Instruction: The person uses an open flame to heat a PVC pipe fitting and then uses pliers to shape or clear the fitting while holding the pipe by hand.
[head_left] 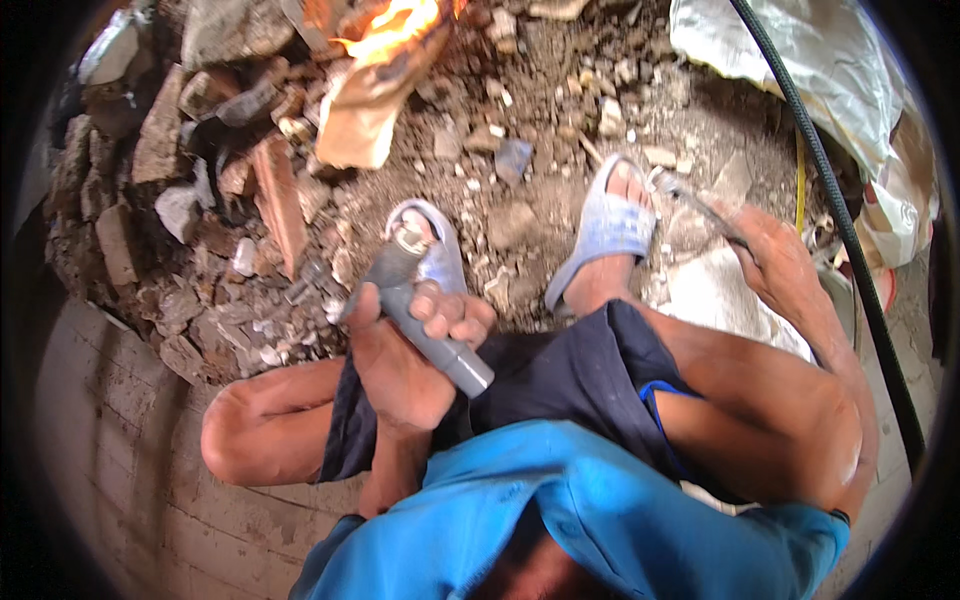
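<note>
I look down on gritty, rubble-strewn ground [520, 225]. Over the lap, my left hand [402, 368] curls around a smooth grey tubular piece [432, 335]; my right hand [778, 250], off right, grips a slim tool [697, 203]. Beyond lie burning brown paper [358, 115] and crinkled white sheeting [815, 50]; leftward, the rubble's ragged edge meets paved floor [125, 420].

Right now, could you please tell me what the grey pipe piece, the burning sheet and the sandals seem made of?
Grey pipe piece: probably smooth plastic, given its even colour and soft sheen. Burning sheet: likely paper or thin cardboard, matte, tan and aflame. Sandals: perhaps moulded foam or rubber, dull and thick-edged.
</note>
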